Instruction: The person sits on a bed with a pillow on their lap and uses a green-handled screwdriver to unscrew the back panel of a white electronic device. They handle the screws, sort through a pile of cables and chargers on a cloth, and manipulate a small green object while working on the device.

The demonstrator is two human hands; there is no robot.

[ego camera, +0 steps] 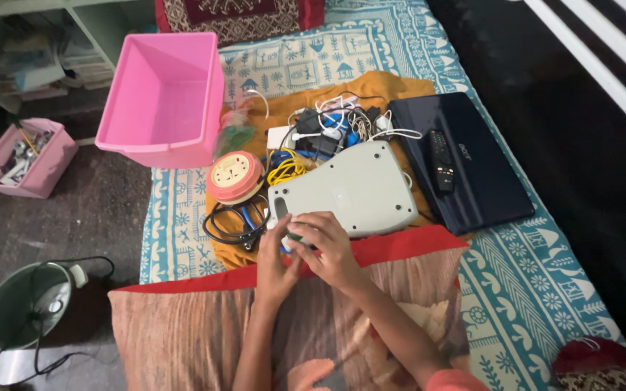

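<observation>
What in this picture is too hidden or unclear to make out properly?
- Head view: the small item at the white device's near edge is covered by the left hand and right hand.
- The cable tangle is too small to sort plug from plug.
- The grey bucket is cut off near the left edge.

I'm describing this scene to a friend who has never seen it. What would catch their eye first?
Probably the big empty pink plastic bin at the bed's upper left edge. Next, the pale grey flat device in the middle, with both hands, left hand and right hand, at its near edge, beside a tangle of cables on orange cloth.
</observation>
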